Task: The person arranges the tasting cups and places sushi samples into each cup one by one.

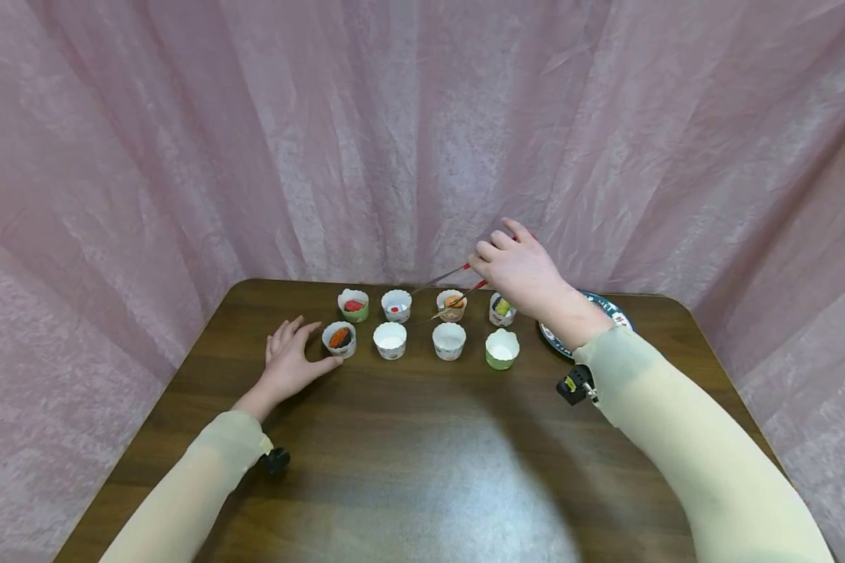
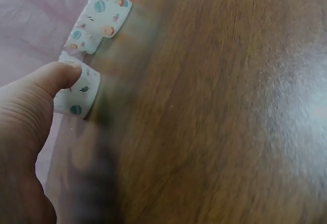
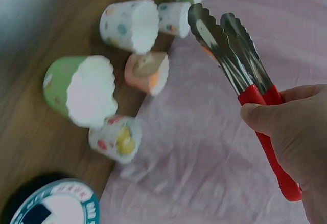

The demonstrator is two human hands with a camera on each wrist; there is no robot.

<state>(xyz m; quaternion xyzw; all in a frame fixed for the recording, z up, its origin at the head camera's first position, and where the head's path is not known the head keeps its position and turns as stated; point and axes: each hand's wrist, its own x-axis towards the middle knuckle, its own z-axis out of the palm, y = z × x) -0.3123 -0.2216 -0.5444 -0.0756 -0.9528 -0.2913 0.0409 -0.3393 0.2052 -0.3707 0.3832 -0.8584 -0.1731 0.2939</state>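
Note:
My right hand [image 1: 517, 266] grips red-handled metal tongs [image 3: 237, 60], whose two arms stand apart above the back row of cups. A sliver of orange shows at the tongs' edge in the right wrist view. Below them is a paper cup [image 1: 452, 313] with an orange piece inside. At the left, my left hand [image 1: 292, 360] is spread around a white paper cup [image 1: 341, 353] holding an orange-and-black toy sushi piece [image 1: 340, 338]. In the left wrist view its thumb [image 2: 64, 75] overlaps that cup's side.
Other paper cups stand in two rows, including a green one [image 1: 502, 360] in front. Behind are cups with a red piece [image 1: 354, 306], a small red bit [image 1: 395, 309] and a yellow-green piece [image 1: 502, 307]. A patterned plate [image 1: 616, 314] sits at right, partly behind my forearm. A pink curtain [image 1: 422, 141] hangs behind the table.

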